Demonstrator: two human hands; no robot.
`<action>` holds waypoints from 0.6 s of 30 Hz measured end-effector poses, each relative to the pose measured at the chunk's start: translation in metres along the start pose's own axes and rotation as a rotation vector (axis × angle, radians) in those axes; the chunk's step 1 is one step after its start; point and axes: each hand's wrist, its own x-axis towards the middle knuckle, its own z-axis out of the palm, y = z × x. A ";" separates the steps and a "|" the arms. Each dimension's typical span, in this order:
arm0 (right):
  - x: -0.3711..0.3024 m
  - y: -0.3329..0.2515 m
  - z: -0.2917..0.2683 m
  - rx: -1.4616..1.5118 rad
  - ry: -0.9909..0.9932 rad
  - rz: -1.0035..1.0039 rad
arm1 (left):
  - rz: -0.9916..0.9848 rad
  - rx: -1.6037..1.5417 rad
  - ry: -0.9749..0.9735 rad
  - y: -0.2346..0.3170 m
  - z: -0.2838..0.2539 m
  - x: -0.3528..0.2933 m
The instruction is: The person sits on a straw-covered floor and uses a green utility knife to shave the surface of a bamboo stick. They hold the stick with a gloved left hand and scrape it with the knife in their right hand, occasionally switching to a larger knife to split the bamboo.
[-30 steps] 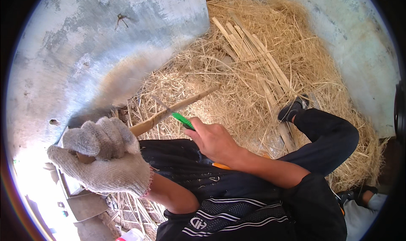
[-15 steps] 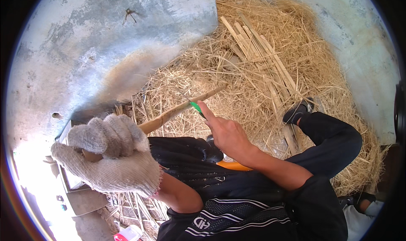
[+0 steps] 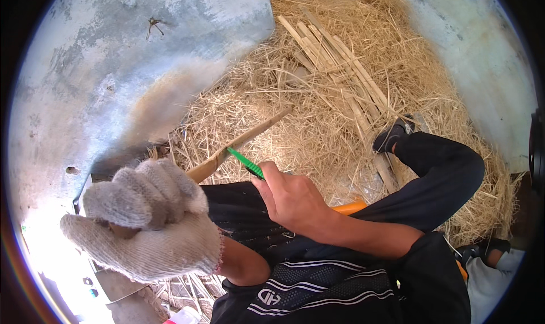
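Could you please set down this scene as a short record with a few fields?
Left hand: left hand in a knitted work glove, closed round one end of the bamboo strip
Right hand: bare right hand, gripping the green-handled tool against the strip
Strip: long, pale, slanting up and away over the straw
Ground: heap of dry straw with a bundle of split bamboo slats lying on it
Surroundings: grey concrete floor
Posture: seated, one leg in dark trousers stretched out, dark shoe on the straw
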 end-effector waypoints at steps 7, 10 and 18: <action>0.002 0.031 -0.003 -0.103 -0.188 0.236 | 0.133 -0.058 0.048 -0.008 0.004 0.000; -0.006 0.018 0.003 -0.002 -0.019 -0.035 | 0.082 -0.060 0.166 -0.004 0.019 -0.002; 0.001 0.053 0.002 -0.087 -0.202 0.192 | 0.303 -0.059 0.341 -0.018 0.023 0.003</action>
